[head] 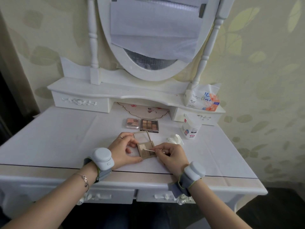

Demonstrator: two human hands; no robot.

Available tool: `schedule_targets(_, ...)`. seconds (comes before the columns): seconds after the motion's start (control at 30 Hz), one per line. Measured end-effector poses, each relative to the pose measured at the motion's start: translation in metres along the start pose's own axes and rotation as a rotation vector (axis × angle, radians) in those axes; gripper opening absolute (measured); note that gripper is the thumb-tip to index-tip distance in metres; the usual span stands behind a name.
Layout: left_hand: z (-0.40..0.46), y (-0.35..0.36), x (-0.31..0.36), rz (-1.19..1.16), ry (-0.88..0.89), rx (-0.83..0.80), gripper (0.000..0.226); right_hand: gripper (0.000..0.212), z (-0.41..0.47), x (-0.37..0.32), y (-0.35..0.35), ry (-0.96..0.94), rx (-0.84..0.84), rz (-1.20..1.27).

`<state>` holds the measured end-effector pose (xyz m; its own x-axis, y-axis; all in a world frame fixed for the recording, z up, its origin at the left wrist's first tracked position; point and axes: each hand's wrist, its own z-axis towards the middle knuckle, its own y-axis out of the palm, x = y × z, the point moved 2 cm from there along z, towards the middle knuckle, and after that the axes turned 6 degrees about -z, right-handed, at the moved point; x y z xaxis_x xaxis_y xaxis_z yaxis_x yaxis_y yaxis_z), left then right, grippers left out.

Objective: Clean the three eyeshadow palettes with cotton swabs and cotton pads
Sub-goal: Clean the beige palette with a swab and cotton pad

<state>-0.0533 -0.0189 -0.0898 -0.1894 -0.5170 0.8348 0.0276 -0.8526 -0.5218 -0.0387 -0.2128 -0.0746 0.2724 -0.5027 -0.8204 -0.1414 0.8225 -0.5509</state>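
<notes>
White tabletop [66,129] under my hands, mirror [151,38] up behind mostly covered with sheets. Past my right hand [171,156]: a tissue pack [203,100], a bag of cotton pads [190,128], label too small to read, and a crumpled pad [175,139]. Left hand [125,151] grips the open beige palette [146,147], fingers hiding its left edge. Two closed palettes, pink [132,123] and brown [149,125], sit just beyond. Right hand pinches a cotton swab [149,150], tip on a pan.

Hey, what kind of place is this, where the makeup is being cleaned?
Probably a bedroom or dressing corner at home: a white carved dressing table with an oval, paper-covered mirror, leaf-patterned wallpaper, and a soft tissue pack.
</notes>
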Motion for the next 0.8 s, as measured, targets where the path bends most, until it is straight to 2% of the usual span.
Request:
schedule_targets(0.27,0.001,0.001,-0.001,0.016,-0.004,0.018,0.050,0.030,-0.002,0.005,-0.010,0.035,0.064,0.009)
schedule_targets(0.67,0.000,-0.001,0.003,0.013,-0.018,0.011,0.050,0.024,-0.002,0.009,-0.022,0.052,0.085,0.011)
schedule_targets(0.8,-0.001,-0.002,0.005,-0.012,-0.017,-0.002,0.062,0.027,0.002,0.009,-0.023,0.084,0.099,0.103)
